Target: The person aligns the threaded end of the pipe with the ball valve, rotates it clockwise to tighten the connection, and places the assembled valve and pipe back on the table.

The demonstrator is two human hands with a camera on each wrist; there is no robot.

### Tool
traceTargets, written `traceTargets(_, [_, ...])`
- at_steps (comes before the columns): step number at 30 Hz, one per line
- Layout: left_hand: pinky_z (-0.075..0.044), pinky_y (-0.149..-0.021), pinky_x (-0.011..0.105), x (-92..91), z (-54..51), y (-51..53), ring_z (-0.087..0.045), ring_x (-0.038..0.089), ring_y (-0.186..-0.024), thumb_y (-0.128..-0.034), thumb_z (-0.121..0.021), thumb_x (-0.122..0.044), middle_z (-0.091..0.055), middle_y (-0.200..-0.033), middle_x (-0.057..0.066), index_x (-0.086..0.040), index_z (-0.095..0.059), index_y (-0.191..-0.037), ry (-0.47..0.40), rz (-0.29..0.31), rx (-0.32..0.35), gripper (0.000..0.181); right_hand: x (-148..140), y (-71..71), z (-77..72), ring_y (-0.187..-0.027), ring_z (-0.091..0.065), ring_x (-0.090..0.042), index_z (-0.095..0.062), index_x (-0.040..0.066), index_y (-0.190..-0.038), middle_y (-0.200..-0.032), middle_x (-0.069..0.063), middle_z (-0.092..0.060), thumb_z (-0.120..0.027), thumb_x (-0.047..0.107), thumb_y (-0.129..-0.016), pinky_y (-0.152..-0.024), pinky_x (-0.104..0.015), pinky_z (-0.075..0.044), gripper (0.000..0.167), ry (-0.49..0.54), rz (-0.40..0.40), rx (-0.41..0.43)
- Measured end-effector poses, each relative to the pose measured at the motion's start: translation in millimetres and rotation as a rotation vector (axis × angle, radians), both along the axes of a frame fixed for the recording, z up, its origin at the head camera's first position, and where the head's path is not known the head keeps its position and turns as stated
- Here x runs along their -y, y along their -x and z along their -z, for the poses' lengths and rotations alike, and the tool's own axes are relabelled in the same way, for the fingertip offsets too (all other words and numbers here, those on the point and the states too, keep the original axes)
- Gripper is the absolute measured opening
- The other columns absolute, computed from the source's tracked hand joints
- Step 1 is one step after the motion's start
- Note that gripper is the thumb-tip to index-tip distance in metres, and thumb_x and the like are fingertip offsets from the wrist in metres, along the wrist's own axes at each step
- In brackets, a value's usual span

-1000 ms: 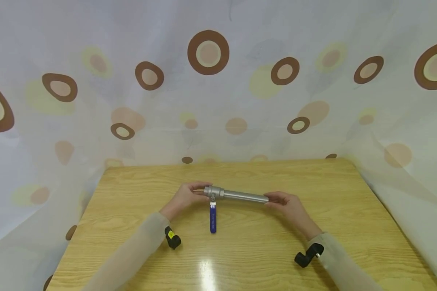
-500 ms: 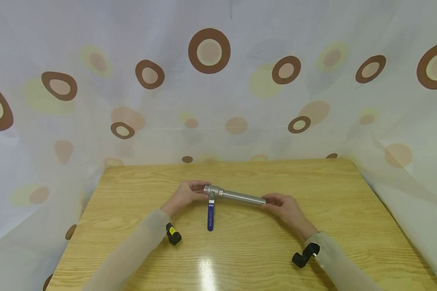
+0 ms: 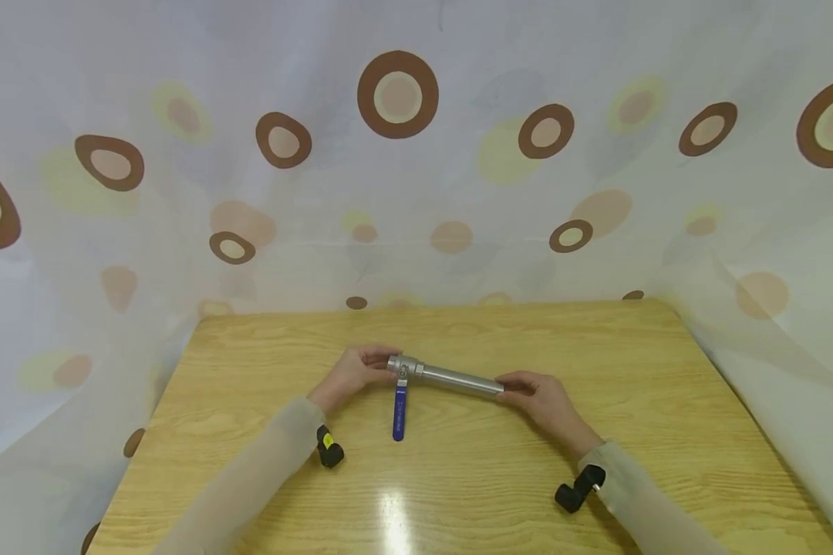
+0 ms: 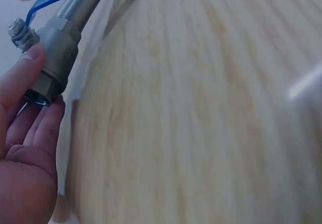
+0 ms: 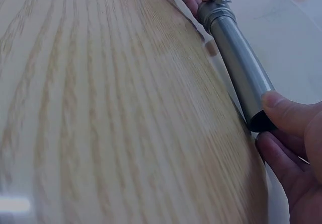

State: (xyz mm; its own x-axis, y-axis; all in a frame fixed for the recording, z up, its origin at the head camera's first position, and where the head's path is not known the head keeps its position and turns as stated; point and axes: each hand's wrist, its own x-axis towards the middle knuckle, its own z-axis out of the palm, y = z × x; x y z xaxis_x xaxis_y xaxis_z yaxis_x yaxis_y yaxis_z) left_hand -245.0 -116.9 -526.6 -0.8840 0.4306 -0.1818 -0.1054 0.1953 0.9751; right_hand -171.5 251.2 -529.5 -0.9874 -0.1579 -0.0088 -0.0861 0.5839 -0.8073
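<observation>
A metal ball valve [image 3: 406,366] with a blue lever handle [image 3: 399,412] is joined to a straight steel pipe [image 3: 458,380]. My left hand [image 3: 352,376] pinches the valve's free end between thumb and fingers; in the left wrist view the thumb lies by the lever's nut [image 4: 21,32]. At the other end, my right hand [image 3: 544,405] pinches the pipe near its open mouth [image 5: 260,123]. The pipe slopes down to the right in the head view, and the lever points toward me. Part of the valve's end is hidden by the left fingers.
A wooden table [image 3: 472,478] spreads beneath both hands. Behind it and along both sides hangs a pale sheet [image 3: 451,177] with brown ring patterns. Black camera mounts [image 3: 329,449] sit at both wrists.
The right hand and its pipe end have shifted slightly left and down, so the pipe tilts more. The lever's lower end has swung a little left. The left hand stays nearly in place.
</observation>
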Motion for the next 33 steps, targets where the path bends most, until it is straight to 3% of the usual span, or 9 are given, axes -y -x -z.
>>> traceTargets(5, [-0.051, -0.108, 0.037, 1.2, 5.1, -3.1, -0.062, 0.031, -0.131, -0.0903, -0.08, -0.01, -0.064, -0.143, 0.012, -0.007, -0.066, -0.137, 0.006, 0.009, 0.002, 0.049, -0.4, -1.7, 2.1, -0.102, -0.069, -0.02, -0.076, 0.006, -0.122, -0.113, -0.009, -0.077, -0.078, 0.02, -0.094, -0.085, -0.028, -0.055, 0.031, -0.016, 0.0, -0.004])
traceTargets(14, [-0.051, -0.108, 0.036, -0.4, 2.6, -1.2, -0.061, 0.031, -0.132, -0.092, -0.078, -0.009, -0.063, -0.144, 0.013, -0.006, -0.065, -0.138, 0.008, 0.018, -0.016, 0.048, -0.2, -2.7, -1.7, -0.105, -0.069, -0.022, -0.075, 0.006, -0.124, -0.117, -0.01, -0.076, -0.076, 0.021, -0.096, -0.087, -0.029, -0.055, 0.032, -0.013, -0.015, -0.011])
traceTargets(21, [-0.05, -0.109, 0.035, 1.7, 7.1, -1.6, -0.059, 0.031, -0.135, -0.0928, -0.078, -0.012, -0.061, -0.146, 0.013, -0.006, -0.062, -0.142, 0.034, 0.059, -0.058, 0.052, -0.4, -3.3, 0.4, -0.107, -0.069, -0.023, -0.075, 0.007, -0.124, -0.118, -0.009, -0.076, -0.075, 0.023, -0.096, -0.089, -0.031, -0.056, 0.032, -0.022, -0.023, -0.015])
traceTargets(27, [-0.049, -0.11, 0.037, 1.4, 4.3, -2.7, -0.057, 0.033, -0.136, -0.095, -0.075, -0.011, -0.06, -0.147, 0.016, -0.004, -0.06, -0.143, 0.033, 0.064, -0.086, 0.051, -1.0, -2.8, 1.6, -0.108, -0.069, -0.024, -0.075, 0.007, -0.125, -0.119, -0.009, -0.076, -0.075, 0.024, -0.097, -0.089, -0.031, -0.056, 0.033, -0.017, -0.022, -0.029])
traceTargets(33, [-0.044, -0.115, 0.041, 5.1, 2.9, -4.9, -0.052, 0.034, -0.141, -0.0935, -0.075, -0.007, -0.052, -0.155, 0.016, -0.004, -0.049, -0.153, 0.029, 0.092, -0.104, 0.065, -5.1, -6.1, 3.0, -0.112, -0.069, -0.026, -0.072, 0.004, -0.129, -0.123, -0.012, -0.074, -0.074, 0.022, -0.097, -0.091, -0.024, -0.055, 0.036, 0.05, -0.008, -0.025])
